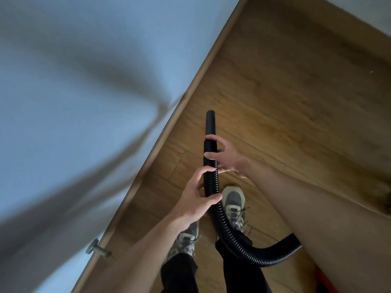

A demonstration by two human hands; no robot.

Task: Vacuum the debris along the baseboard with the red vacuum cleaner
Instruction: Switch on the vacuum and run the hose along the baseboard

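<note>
A black ribbed vacuum hose [211, 182] runs up the middle of the view and ends in a smooth black nozzle [210, 123] held above the wood floor. My left hand [196, 197] grips the hose from the left, thumb and fingers curled round it. Higher up, my right hand [226, 157] holds the hose near the nozzle with curled fingers. The wooden baseboard [190, 89] runs diagonally along the pale wall, left of the nozzle. A sliver of the red vacuum cleaner [323, 282] shows at the bottom right. One pale speck of debris [371, 71] lies far right.
A metal doorstop [98, 249] sticks out of the baseboard at the lower left. My two grey shoes [233, 203] stand on the wood floor [296, 102] under the hose. Another wall edge crosses the top right corner.
</note>
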